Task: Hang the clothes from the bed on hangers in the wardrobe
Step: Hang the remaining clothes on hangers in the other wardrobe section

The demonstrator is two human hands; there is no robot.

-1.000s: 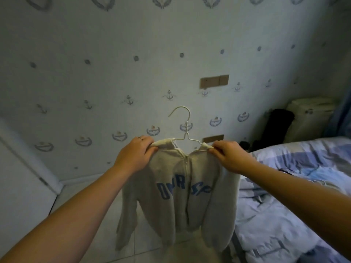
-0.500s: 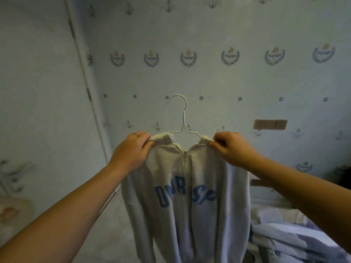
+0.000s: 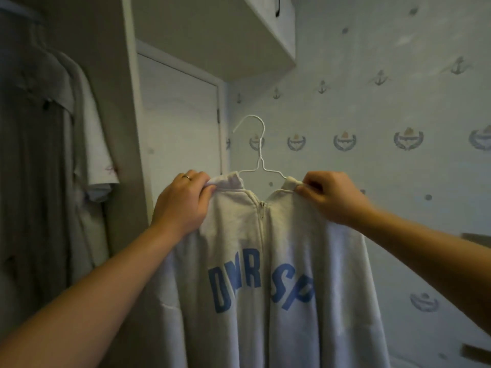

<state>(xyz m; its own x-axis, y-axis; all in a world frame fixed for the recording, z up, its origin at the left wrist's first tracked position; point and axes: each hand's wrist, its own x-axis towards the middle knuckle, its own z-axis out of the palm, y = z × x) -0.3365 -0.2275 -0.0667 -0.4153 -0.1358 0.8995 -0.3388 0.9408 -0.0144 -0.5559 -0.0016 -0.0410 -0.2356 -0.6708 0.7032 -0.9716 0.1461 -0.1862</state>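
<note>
A pale grey zip sweatshirt [image 3: 265, 288] with blue letters across the chest hangs on a white wire hanger [image 3: 259, 158], whose hook sticks up above the collar. My left hand [image 3: 183, 205] grips the left shoulder of the sweatshirt beside the collar. My right hand [image 3: 329, 197] pinches the right shoulder at the collar edge. The garment is held up at chest height, facing me, its lower part running out of view. The open wardrobe [image 3: 53, 155] lies to the left, with garments hanging inside; its rail is hidden.
A light T-shirt [image 3: 93, 144] and darker clothes [image 3: 29, 181] hang in the wardrobe at the left. A white door panel [image 3: 180, 123] stands behind the hanger, a cabinet box [image 3: 218, 35] overhangs above. Patterned wallpaper [image 3: 398, 115] fills the right side.
My view has swung left and up, away from the bed, so the wardrobe and its hanging clothes now show. Both hands keep the same hold on the sweatshirt's shoulders.
</note>
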